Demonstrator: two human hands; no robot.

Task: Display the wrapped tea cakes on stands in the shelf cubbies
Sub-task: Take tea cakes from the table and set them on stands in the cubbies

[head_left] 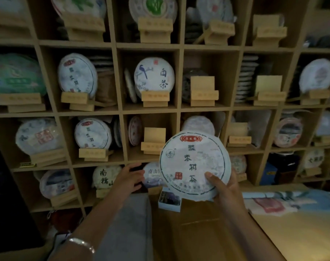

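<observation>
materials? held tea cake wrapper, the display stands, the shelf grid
Held tea cake: thin matte white paper wrapper, printed in ink; its rim is crimped and wrinkled. Contents hidden.
Empty stand: looks like pale unfinished wood or bamboo, flat slabs with a faint engraved front; blurry, so unsure.
Shelf: tan matte board, likely wood or laminated fibreboard; no grain resolves.

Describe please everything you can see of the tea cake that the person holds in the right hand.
The tea cake is a flat round disc wrapped in white paper, which looks thin and creased at the rim. Its face shows a dark dashed ring, a red banner on top, a column of dark characters and a small red seal. It is held upright, facing the camera, before the shelf cubbies. Only the right hand grips its lower right edge, thumb on the front.
</observation>
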